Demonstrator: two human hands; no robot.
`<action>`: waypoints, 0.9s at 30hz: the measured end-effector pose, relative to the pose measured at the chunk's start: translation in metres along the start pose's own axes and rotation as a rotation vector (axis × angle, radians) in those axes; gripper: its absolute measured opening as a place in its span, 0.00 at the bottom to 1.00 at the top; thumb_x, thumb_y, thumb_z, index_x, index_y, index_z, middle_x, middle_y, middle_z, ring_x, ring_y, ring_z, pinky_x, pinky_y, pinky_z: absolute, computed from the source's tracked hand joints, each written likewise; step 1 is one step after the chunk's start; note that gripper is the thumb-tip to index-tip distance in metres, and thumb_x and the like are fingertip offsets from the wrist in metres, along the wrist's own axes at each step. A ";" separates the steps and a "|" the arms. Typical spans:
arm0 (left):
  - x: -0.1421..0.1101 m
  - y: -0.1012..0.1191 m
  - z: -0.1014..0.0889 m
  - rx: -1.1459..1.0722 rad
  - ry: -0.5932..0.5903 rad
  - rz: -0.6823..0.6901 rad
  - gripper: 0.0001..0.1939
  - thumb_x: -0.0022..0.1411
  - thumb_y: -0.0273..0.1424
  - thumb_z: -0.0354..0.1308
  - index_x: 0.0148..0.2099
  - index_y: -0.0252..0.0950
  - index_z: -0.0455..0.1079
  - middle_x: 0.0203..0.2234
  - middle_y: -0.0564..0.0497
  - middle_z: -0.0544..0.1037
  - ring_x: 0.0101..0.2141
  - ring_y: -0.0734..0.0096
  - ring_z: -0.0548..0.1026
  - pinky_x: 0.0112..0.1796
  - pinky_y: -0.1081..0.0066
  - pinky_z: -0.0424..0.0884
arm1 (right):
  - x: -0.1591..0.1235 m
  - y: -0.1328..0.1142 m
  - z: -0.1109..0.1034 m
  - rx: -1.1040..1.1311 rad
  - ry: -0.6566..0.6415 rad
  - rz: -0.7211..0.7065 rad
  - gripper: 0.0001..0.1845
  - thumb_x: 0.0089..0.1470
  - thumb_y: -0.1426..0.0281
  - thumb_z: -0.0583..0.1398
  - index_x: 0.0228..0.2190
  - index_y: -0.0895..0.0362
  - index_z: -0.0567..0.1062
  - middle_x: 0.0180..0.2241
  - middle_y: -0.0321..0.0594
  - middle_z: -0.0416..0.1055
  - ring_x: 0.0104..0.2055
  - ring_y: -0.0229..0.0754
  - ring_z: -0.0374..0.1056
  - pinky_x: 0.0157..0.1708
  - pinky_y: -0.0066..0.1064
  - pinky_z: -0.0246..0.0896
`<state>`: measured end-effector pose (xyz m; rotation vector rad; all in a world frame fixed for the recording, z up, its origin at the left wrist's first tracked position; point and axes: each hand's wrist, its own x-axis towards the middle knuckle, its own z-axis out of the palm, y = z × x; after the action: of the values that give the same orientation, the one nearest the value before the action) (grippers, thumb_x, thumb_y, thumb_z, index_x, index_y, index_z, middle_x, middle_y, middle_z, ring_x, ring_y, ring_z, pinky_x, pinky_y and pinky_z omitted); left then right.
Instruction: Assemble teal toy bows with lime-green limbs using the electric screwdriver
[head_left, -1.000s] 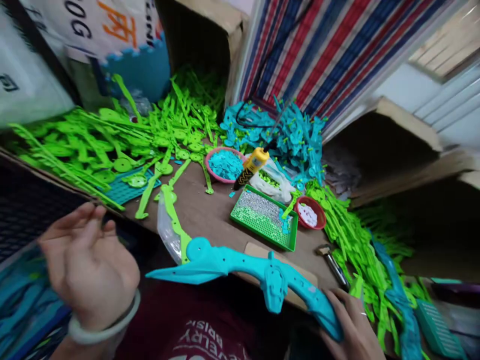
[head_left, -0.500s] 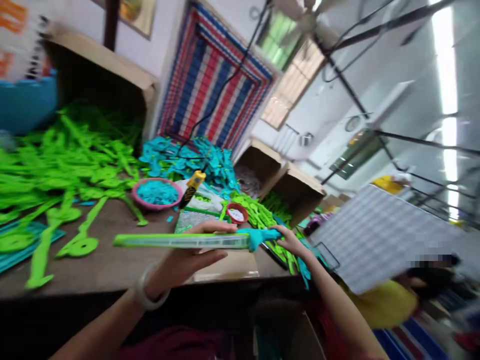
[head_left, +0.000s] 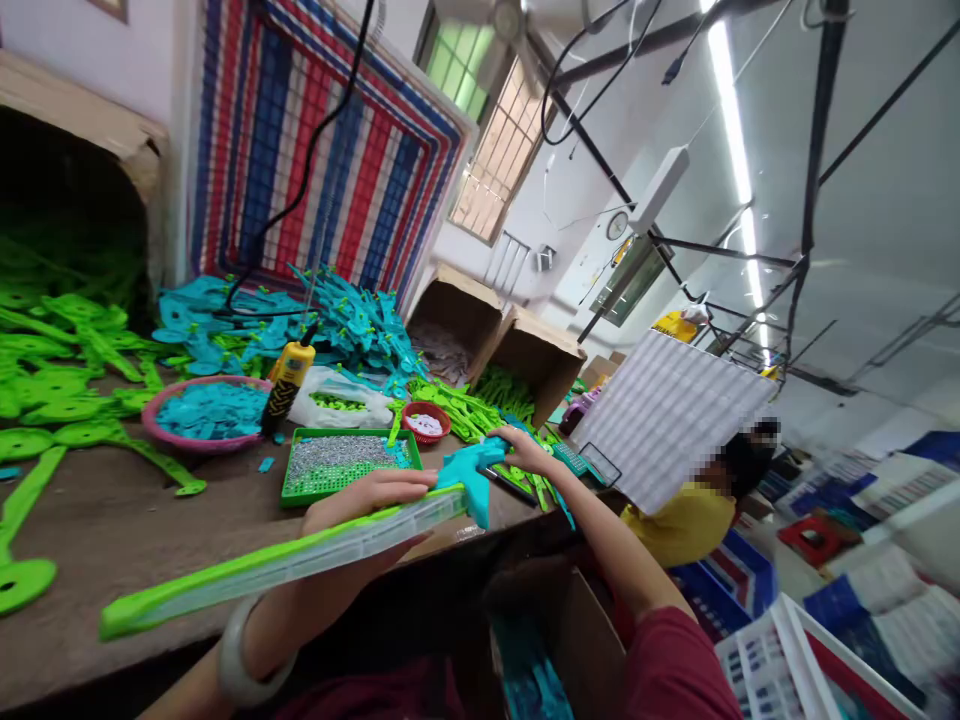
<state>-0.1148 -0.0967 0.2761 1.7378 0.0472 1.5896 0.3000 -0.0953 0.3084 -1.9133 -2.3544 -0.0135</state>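
Observation:
A plastic toy piece (head_left: 289, 552) with a teal body and a long lime-green arm is held up over the front edge of the table. A clear strip runs along the arm, which points toward the lower left. My left hand (head_left: 352, 525) is closed round the middle, fingers on top beside the teal part; its thumb is mostly hidden behind the strip. Farther off, my right hand (head_left: 523, 450) grips the teal end. Behind my left hand stands a green perforated tray (head_left: 349, 492) of small silvery pieces.
Green parts (head_left: 67, 370) heap at the left, teal parts (head_left: 360, 320) at the back. A pink bowl (head_left: 202, 445), a yellow-black electric screwdriver (head_left: 287, 385) on a cord and a red bowl (head_left: 426, 408) stand nearby. At right sits a person in yellow (head_left: 682, 520); an open carton (head_left: 585, 625) is below the table.
My left hand, empty and off the piece at first, has closed on it. The piece has turned edge-on, its green arm now toward the lower left. The view has swung right.

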 end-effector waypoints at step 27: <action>-0.027 -0.040 -0.031 -0.460 0.602 -0.360 0.34 0.49 0.53 0.69 0.57 0.47 0.72 0.59 0.54 0.73 0.62 0.56 0.66 0.59 0.62 0.70 | -0.004 -0.036 -0.019 -0.220 0.364 -0.127 0.20 0.57 0.66 0.63 0.50 0.60 0.73 0.46 0.50 0.77 0.47 0.51 0.70 0.49 0.44 0.63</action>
<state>-0.1295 -0.0664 0.2296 0.8126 0.2515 1.6320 0.2672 -0.1080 0.3294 -1.6646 -2.2907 -0.6008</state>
